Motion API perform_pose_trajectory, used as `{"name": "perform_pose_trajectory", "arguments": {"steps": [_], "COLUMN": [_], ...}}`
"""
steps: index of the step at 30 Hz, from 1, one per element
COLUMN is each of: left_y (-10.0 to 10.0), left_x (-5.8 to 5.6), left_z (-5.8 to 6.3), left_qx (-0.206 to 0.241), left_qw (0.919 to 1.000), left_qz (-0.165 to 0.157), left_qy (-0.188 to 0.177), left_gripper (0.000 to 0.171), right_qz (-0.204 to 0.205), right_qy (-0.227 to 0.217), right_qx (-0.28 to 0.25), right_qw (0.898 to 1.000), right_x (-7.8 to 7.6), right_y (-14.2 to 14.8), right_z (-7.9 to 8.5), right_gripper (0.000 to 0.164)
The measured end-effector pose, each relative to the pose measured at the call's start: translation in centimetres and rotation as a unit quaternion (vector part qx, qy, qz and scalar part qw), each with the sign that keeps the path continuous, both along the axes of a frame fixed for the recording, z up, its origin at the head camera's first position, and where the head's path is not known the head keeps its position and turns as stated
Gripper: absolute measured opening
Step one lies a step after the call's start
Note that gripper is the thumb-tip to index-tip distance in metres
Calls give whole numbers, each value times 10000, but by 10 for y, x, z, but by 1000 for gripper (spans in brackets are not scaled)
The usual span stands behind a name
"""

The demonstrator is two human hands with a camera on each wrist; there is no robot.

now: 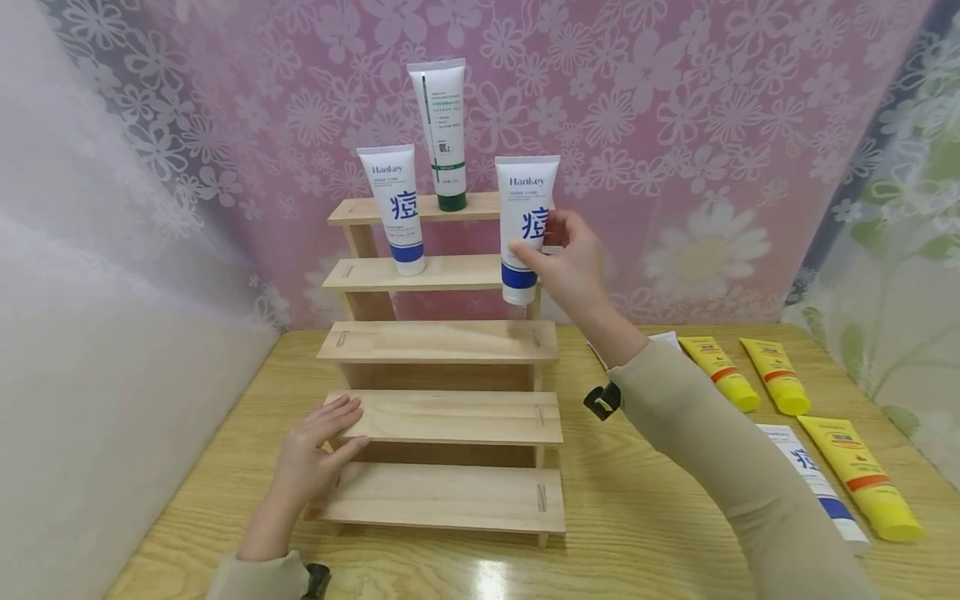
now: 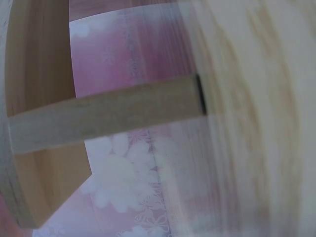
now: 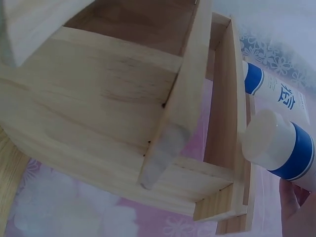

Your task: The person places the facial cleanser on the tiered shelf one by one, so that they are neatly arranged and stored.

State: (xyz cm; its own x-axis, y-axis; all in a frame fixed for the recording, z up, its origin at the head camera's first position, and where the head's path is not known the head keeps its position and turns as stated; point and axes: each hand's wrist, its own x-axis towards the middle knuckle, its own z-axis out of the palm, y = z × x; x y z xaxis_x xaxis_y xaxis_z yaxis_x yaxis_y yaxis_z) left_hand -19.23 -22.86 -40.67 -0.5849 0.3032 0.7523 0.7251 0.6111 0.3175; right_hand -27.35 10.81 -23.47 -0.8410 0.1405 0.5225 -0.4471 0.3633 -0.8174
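My right hand grips a white squeeze tube with a blue band, thumb across its front. It is upright, cap down, in front of the right end of the second-highest step of a wooden tiered stand. In the right wrist view, its white cap shows close by the boards. A matching white tube stands on that step's left part. On the top step stands a white tube with a green cap. My left hand rests on the left end of the second-lowest step, fingers on top, thumb at its front edge.
Several yellow tubes lie on the wooden table at the right. Beside them lies another white and blue tube, and a further white tube is partly hidden behind my right forearm. A pink floral curtain hangs behind the stand.
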Motion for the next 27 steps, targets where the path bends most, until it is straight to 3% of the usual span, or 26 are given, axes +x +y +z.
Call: {"name": "perform_pose_trajectory", "arguments": {"steps": [6,13,27], "left_y": [-1,-4,0], "left_x": [-1,-3,-1], "left_z": [-1,-2,1], "left_qx": [28,-77,-141], "left_qw": [10000,9999,9997], "left_qz": [29,91,99], "left_qy": [45,42,194], "left_gripper": [36,37,38], "right_qz": [154,39,-79], "right_qy": [24,-132,19], "right_qx": [-200,-280,-226], "right_qw": [9997,9995,9997], "right_x": [-5,-15,-42], "right_y": [-11,-21,-34], "right_z": [10,16,11], "right_gripper": [47,50,48]}}
